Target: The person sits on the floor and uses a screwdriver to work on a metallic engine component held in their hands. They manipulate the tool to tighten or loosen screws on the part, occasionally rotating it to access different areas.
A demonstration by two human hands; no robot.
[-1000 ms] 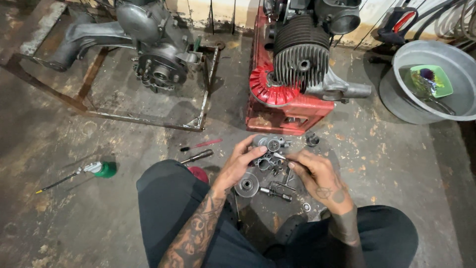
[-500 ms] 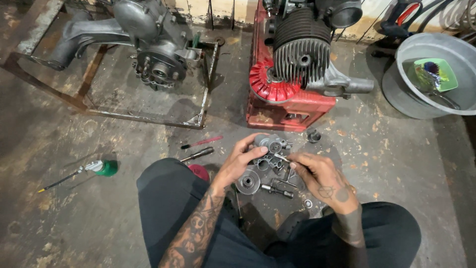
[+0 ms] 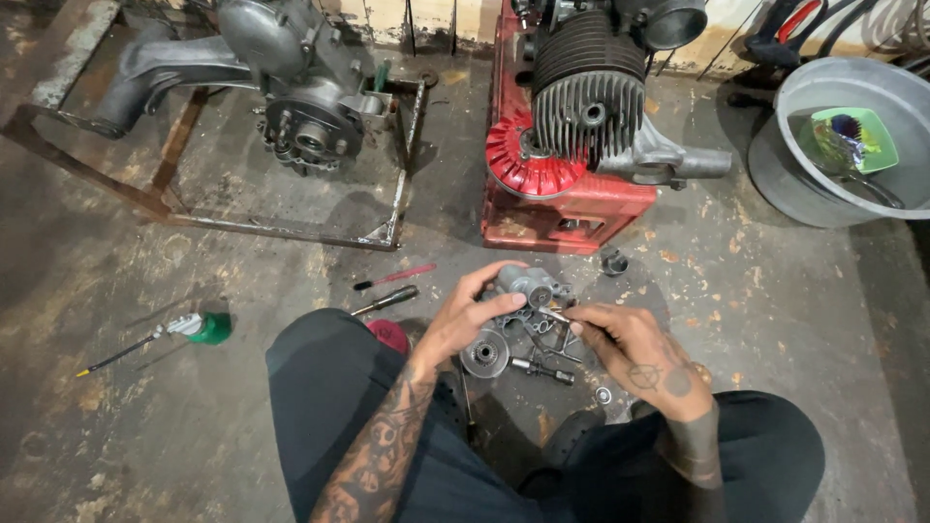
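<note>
A left hand (image 3: 463, 320) curls its grip around a small grey cast-metal engine part (image 3: 524, 288), held low over the stained concrete floor (image 3: 194, 426) between the person's black-trousered knees. The right hand (image 3: 635, 347) pinches a thin metal tool (image 3: 554, 315) between fingertips, its tip touching the cast part's underside. Just below the hands, on the floor, lie a round grey toothed gear (image 3: 484, 353) and a short dark steel shaft (image 3: 542, 369), with a small metal ring (image 3: 603, 394) near the right wrist. A red round cap (image 3: 389, 335) sits beside the left knee. Further left rest a black-handled screwdriver (image 3: 386, 300), a slim red-handled tool (image 3: 395, 278) and a green-based oil can with a long thin spout (image 3: 199, 328). Beyond, a finned grey cylinder engine on a red metal stand (image 3: 572, 155) stands close ahead, a bare grey engine casing on a rusty steel frame (image 3: 291, 107) to its left, and a grey round plastic basin (image 3: 843, 145) at far right.
</note>
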